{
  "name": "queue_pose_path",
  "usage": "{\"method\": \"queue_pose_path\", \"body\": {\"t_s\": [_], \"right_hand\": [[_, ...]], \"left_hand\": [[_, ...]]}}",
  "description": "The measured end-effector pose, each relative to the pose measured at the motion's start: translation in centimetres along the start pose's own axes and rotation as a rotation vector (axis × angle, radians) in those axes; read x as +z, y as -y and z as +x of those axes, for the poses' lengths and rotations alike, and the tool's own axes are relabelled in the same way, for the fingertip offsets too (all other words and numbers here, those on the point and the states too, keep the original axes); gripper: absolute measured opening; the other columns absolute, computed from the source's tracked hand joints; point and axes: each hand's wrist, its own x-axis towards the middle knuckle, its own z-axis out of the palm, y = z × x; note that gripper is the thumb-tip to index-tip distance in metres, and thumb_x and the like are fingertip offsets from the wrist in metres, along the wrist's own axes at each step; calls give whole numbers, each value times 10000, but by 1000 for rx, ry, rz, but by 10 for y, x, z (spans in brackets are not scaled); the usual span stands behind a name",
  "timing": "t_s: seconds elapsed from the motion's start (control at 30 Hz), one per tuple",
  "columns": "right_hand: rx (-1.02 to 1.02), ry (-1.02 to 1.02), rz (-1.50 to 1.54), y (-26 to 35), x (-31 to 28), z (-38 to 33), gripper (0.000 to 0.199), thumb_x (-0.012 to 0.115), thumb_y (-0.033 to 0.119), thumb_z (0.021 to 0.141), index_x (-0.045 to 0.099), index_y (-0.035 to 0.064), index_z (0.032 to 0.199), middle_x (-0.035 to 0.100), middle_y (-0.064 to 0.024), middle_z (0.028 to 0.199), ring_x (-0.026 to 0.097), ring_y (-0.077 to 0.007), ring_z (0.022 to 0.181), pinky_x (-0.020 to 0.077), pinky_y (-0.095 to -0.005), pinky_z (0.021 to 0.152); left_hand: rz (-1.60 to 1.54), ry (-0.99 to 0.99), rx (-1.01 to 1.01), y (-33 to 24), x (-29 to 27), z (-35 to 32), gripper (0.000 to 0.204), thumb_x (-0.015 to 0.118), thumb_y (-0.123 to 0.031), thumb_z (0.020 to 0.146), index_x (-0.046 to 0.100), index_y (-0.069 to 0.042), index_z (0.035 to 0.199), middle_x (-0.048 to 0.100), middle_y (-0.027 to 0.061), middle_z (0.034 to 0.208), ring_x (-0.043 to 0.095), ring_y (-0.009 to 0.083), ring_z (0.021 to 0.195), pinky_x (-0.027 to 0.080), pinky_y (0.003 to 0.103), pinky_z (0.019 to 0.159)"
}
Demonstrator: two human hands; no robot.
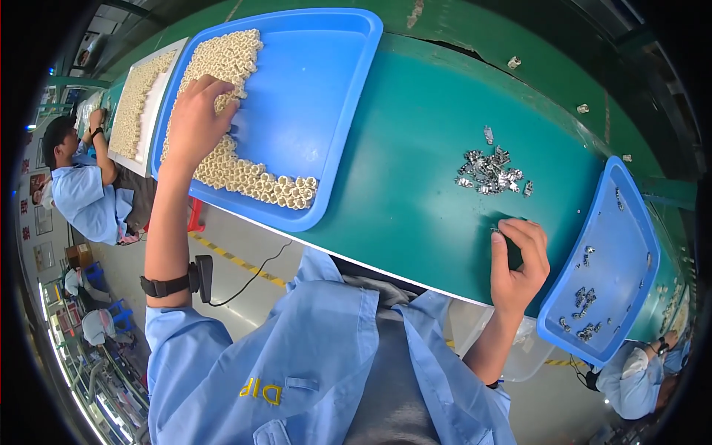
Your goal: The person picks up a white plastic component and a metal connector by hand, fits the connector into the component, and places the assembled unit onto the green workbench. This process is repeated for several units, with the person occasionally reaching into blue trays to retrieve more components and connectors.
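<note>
Light-blue short-sleeved work shirt [311, 356], yellow lettering; black strap with cable [178, 283] on left wrist.

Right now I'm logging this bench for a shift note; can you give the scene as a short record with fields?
surface: green table
left hand: on cream ring parts in large blue tray
right hand: fingers pinch a small metal clip
between trays: pile of metal clips
right side: small blue tray, few clips

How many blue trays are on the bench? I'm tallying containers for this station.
2. A large blue tray of cream rings sits at the left hand; a smaller blue tray of metal clips sits beside the right hand. None seem hidden.
</note>
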Motion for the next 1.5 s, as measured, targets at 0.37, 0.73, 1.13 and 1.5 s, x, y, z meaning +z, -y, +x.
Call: {"method": "queue_pose_path", "body": {"t_s": [0.37, 0.73, 1.13, 1.5], "right_hand": [[35, -25, 114, -6, -6, -4, 192, 809, -69, 785, 696, -17, 932, 689, -105, 908, 638, -235, 884, 498, -398, 902], [60, -71, 218, -6, 1, -11, 209, 798, -75, 820, 666, -27, 974, 706, -137, 947, 656, -236, 897, 513, -380, 883], [-68, -63, 847, 64, 59, 23, 307, 762, -94, 857, 634, -17, 1126, 678, -202, 1117, 675, -260, 975, 549, -380, 839], [-322, -60, 751, 62, 21, 42, 304, 859, 93, 830, 693, 69, 1084, 679, -195, 1117, 645, -283, 943, 536, -393, 781]], "left_hand": [[6, -126, 44, -7, 10, 6, 203, 750, -126, 897, 730, -48, 1084, 703, 99, 1050, 656, 324, 1029, 531, 439, 898], [-763, -243, 175, -147, 0, -25, 226, 701, 72, 889, 707, 24, 1109, 735, 150, 1084, 726, 257, 992, 561, 346, 909], [-1636, 36, 181, -227, 4, -48, 263, 630, 163, 885, 709, 78, 1121, 635, 222, 1220, 667, 263, 1044, 559, 360, 884], [-1854, 100, 242, -231, -12, -52, 267, 665, 106, 914, 696, 71, 1177, 689, 240, 1142, 688, 302, 1036, 553, 396, 873]]}}
